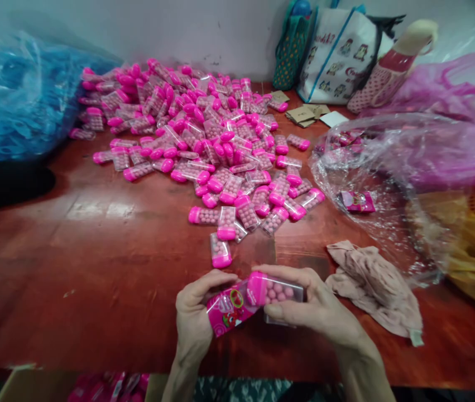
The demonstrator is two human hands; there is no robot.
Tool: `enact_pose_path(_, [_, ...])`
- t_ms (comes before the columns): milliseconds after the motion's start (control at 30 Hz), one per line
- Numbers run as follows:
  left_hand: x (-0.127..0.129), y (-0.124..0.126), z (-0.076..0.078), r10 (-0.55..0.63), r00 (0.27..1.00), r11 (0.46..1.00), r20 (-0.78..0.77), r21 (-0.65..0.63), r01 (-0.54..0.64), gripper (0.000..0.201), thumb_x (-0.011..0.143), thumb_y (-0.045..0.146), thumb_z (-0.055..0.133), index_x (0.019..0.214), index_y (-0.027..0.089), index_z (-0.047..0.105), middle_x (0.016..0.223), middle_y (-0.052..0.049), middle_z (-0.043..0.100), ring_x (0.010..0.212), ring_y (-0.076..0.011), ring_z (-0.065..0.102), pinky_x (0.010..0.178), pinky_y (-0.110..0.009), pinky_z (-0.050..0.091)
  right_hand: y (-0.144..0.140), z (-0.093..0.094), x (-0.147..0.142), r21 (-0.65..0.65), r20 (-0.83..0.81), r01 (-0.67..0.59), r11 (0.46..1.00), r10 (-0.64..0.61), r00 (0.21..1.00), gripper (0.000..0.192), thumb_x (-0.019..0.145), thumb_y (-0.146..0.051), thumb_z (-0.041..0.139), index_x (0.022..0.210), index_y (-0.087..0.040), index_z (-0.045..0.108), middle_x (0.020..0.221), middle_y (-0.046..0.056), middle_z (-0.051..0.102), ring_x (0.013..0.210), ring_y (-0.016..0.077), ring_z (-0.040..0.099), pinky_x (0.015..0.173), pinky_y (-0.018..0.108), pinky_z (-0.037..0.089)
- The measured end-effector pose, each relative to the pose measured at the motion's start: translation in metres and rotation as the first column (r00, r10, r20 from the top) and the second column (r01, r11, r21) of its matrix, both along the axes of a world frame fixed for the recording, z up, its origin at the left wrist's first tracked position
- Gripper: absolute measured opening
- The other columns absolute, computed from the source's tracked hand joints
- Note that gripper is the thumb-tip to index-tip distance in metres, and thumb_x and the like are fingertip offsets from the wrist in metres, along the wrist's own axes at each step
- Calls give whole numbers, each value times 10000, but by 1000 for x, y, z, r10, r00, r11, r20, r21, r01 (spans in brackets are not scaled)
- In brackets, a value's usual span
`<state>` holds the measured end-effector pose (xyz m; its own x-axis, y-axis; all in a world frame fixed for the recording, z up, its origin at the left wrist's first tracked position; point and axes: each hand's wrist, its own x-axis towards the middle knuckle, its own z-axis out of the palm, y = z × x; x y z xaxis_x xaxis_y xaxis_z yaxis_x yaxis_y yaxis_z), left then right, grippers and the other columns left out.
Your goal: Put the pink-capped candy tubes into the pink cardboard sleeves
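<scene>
Holding a pink printed sleeve [231, 310] at the near edge of the table [95, 262], the left hand [195, 315] pinches it between thumb and curled fingers. The right hand [308, 307] grips a clear candy container [277, 293] with a pink cap, thumb underneath and fingers closed over its top; round pink candies show through its wall. The capped end of the container meets the open end of the sleeve, so the two things touch between the hands, just above the red-brown tabletop.

Just beyond the hands lies one more capped container [220, 251], and behind it a broad heap of similar containers [204, 134] spreads toward the wall. A crumpled beige cloth [375, 285] rests on the table right of the right hand, near but apart from it. Farther right a clear plastic bag [392, 184] lies open with a pink printed sleeve-like packet [358, 201] inside it. A blue plastic bag [15, 100] fills the far left corner, a pink plastic bag [459, 106] the far right, and patterned tote bags [337, 53] stand against the wall. Flat pieces of cardboard [304, 113] lie before the totes.
</scene>
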<state>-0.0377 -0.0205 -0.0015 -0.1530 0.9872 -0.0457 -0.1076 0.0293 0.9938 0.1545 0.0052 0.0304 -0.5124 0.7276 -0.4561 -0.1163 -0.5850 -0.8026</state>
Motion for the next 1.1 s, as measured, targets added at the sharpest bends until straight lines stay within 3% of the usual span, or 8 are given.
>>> enact_pose_path(133, [1, 2, 5, -106, 994, 991, -24, 77, 108, 239, 637, 106, 749, 826, 252, 769, 734, -28, 732, 650, -183, 654, 624, -248, 503, 0, 2, -4, 2, -34, 7, 1000, -7, 999, 384, 698, -211, 746, 1076, -235, 686, 751, -27, 589, 639, 73, 467, 598, 173, 400])
enact_pose_path(367, [2, 1, 3, -127, 992, 990, -17, 57, 128, 157, 666, 191, 746, 815, 226, 778, 672, -55, 710, 594, -204, 637, 571, -276, 483, -2, 3, 1, 4, 66, -32, 999, 31, 997, 375, 688, -254, 753, 1058, -223, 697, 767, -11, 609, 663, 96, 501, 620, 202, 429])
enact_pose_path(600, [10, 0, 2, -164, 986, 985, -13, 43, 165, 181, 633, 193, 769, 812, 216, 779, 638, -54, 700, 563, -192, 614, 546, -266, 466, 1, -4, 9, -51, -36, -67, 996, 65, 997, 323, 712, -187, 735, 1032, -204, 698, 695, -31, 595, 591, 63, 488, 559, 160, 390])
enact_pose_path(800, [7, 6, 2, -165, 986, 984, 5, 75, 164, 158, 682, 266, 736, 830, 228, 778, 684, -58, 714, 603, -201, 631, 578, -276, 480, 1, -5, 7, -47, -32, -54, 997, 53, 998, 395, 705, -193, 741, 1091, -248, 679, 877, -7, 654, 741, 105, 546, 660, 190, 438])
enact_pose_path(967, [5, 12, 8, -118, 980, 985, 163, -107, 137, 156, 589, 170, 793, 741, 202, 781, 691, -49, 733, 628, -171, 642, 619, -223, 490, 2, -6, 2, 33, -108, -23, 999, 27, 994, 356, 719, -191, 722, 1072, -217, 691, 681, -36, 573, 569, 67, 428, 519, 166, 359])
enact_pose_path(1100, [4, 18, 16, -20, 941, 973, 337, -209, 95, 199, 618, 283, 779, 806, 216, 767, 745, -31, 750, 644, -155, 668, 611, -202, 518, 2, -1, -5, 53, -96, 53, 997, -47, 994, 375, 709, -205, 732, 1081, -219, 688, 696, -31, 575, 564, 70, 416, 507, 174, 351])
